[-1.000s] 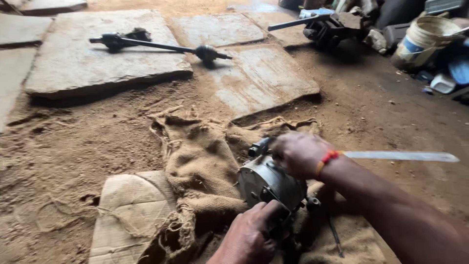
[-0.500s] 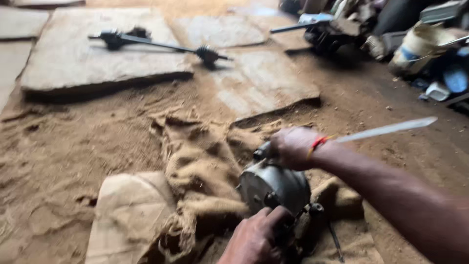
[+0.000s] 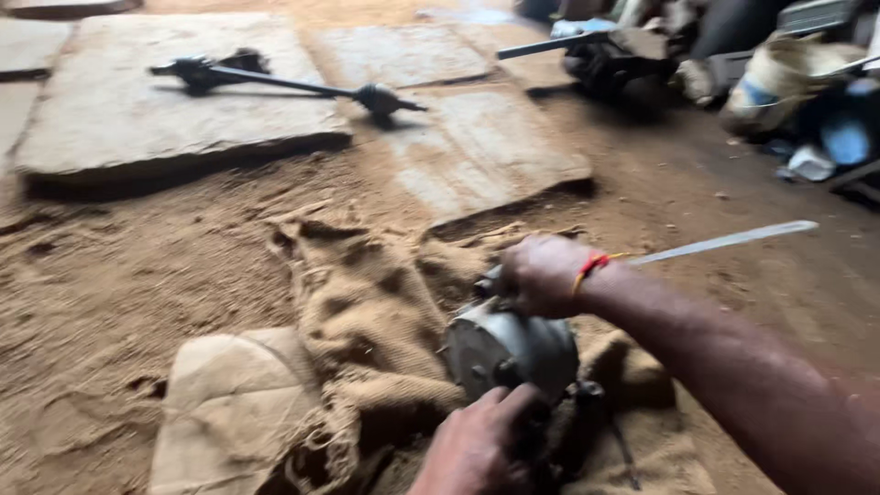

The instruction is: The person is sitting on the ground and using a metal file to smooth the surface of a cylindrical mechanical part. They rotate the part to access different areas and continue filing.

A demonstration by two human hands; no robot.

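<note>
Since a second ago the long metal blade (image 3: 724,243) has tilted up toward two o'clock while the right hand (image 3: 541,275) and left hand (image 3: 477,445) keep their fingers closed around the grey motor housing (image 3: 509,348) on the burlap sack (image 3: 367,321).

One head-worn view looks steeply down and forward, close over the burlap sacking (image 3: 367,321) on the dirt floor (image 3: 137,266)

blurry grey metal housing (image 3: 509,348) on burlap (image 3: 367,321)

Under me, the sandy dirt floor (image 3: 137,275) carries flat grey stone slabs (image 3: 119,110) far left and crumpled brown burlap sacking (image 3: 367,312) near.
</note>
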